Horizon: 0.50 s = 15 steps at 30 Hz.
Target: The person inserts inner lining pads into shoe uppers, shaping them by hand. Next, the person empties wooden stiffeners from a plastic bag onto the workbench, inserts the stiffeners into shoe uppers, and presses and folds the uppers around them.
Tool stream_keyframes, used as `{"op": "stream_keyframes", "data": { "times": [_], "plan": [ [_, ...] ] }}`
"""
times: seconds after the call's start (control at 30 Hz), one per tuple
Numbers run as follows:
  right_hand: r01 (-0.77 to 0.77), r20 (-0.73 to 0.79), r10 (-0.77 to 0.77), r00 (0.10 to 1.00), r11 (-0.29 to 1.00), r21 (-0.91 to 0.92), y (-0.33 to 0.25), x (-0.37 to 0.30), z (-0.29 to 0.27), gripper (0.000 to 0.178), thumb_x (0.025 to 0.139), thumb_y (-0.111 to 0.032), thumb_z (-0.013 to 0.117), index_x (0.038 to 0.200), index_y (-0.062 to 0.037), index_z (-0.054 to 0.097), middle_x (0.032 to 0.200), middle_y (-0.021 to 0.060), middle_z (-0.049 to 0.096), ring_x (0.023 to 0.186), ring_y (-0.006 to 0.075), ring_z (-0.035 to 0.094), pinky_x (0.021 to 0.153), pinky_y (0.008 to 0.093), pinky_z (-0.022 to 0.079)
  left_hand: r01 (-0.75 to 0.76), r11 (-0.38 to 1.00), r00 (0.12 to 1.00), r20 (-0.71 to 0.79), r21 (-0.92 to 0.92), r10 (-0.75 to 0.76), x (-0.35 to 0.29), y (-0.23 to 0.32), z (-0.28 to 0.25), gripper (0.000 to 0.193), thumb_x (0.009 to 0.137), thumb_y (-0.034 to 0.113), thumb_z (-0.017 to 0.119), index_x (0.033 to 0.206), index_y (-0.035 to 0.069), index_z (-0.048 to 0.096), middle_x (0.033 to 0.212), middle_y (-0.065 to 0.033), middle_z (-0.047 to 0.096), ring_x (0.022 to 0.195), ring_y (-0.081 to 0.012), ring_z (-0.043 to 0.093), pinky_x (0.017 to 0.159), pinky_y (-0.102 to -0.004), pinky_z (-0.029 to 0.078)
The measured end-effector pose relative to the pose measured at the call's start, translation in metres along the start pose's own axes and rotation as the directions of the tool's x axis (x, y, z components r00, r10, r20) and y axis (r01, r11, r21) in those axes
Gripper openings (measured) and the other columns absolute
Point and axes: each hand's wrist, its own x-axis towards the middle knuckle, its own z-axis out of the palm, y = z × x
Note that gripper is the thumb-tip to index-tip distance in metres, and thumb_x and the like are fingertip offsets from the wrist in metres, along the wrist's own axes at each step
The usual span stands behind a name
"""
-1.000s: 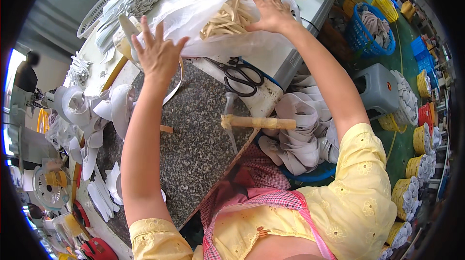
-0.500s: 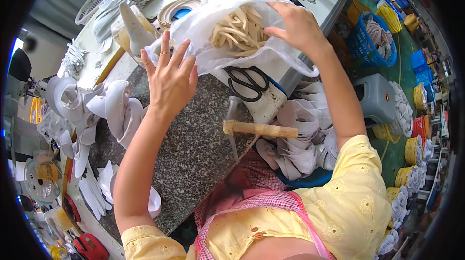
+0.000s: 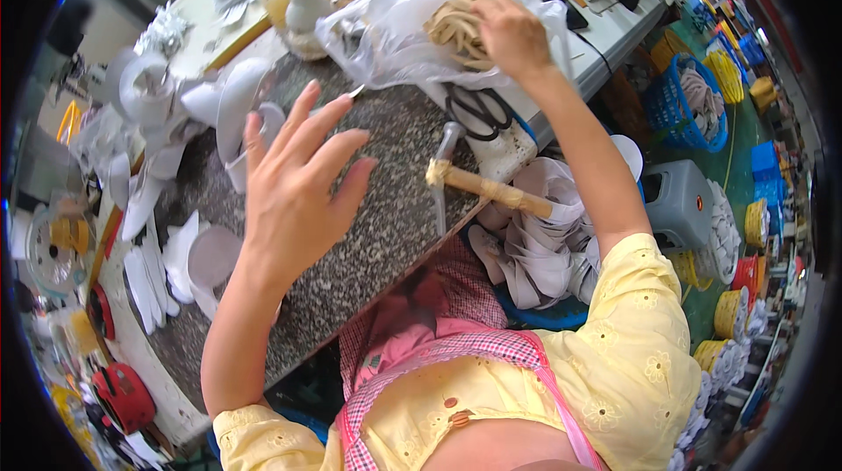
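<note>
A white plastic bag (image 3: 386, 24) lies spread at the back of the bench with several beige strips (image 3: 452, 32) heaped in it. My right hand (image 3: 516, 37) is in the bag's mouth, its fingers curled down onto the strips; the fingertips are partly hidden. Above the speckled stone slab (image 3: 377, 168), my left hand (image 3: 303, 186) hovers with fingers spread and nothing in them. To its right, a hammer (image 3: 491, 189) with a wooden handle rests across the slab's edge. Black-handled scissors (image 3: 481, 113) lie just in front of the bag.
Curved pale-grey pieces (image 3: 149, 94) pile at the left, and more pale pieces (image 3: 539, 252) fill a blue container beside my lap. An upright cone-shaped tool (image 3: 305, 2) stands behind the slab. On the right floor are a grey stool (image 3: 680, 199) and a blue basket (image 3: 688, 111).
My left hand has drawn back from the bag's left side toward me. My right hand has moved from the bag's edge onto the strips. The whole view has shifted slightly.
</note>
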Motion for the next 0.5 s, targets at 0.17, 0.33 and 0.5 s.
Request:
{"op": "stream_keyframes", "data": {
  "times": [0.17, 0.33, 0.5],
  "plan": [
    [-0.057, 0.023, 0.052, 0.998, 0.938, 0.342, -0.027, -0.01, -0.024, 0.015, 0.071, -0.012, 0.06, 0.086, -0.0117, 0.059, 0.077, 0.0068, 0.057, 0.066, 0.021, 0.057, 0.059, 0.0341, 0.046, 0.273, 0.955, 0.931, -0.217, -0.115, -0.293, -0.097, -0.031, -0.03, 0.013, 0.073, 0.004, 0.063, 0.085, 0.007, 0.065, 0.103, -0.0076, 0.062, 0.11, -0.0266, 0.052, 0.096, -0.0456, 0.031],
    [-0.033, -0.253, 0.048, 0.966, 0.997, 0.064, 0.026, 0.008, 0.023, 0.028, 0.07, -0.013, 0.063, 0.098, -0.0129, 0.058, 0.094, 0.0113, 0.055, 0.087, 0.0242, 0.053, 0.071, 0.0358, 0.046, 0.498, 0.812, 0.78, -0.251, -0.306, -0.573, -0.165, -0.048, -0.033, 0.013, 0.074, 0.0, 0.061, 0.087, 0.003, 0.064, 0.101, -0.01, 0.063, 0.108, -0.0277, 0.053, 0.093, -0.0388, 0.037],
    [0.032, 0.172, -0.016, 0.985, 0.996, -0.089, -0.013, 0.015, 0.031, 0.032, 0.071, -0.015, 0.062, 0.101, -0.0206, 0.058, 0.11, 0.015, 0.046, 0.1, 0.0327, 0.047, 0.081, 0.0401, 0.045, 0.472, 0.88, 0.807, -0.373, -0.06, -0.458, -0.179, -0.044, -0.045, 0.011, 0.073, 0.0, 0.062, 0.084, 0.002, 0.064, 0.1, -0.0103, 0.063, 0.106, -0.0281, 0.053, 0.088, -0.0373, 0.041]
  ]
}}
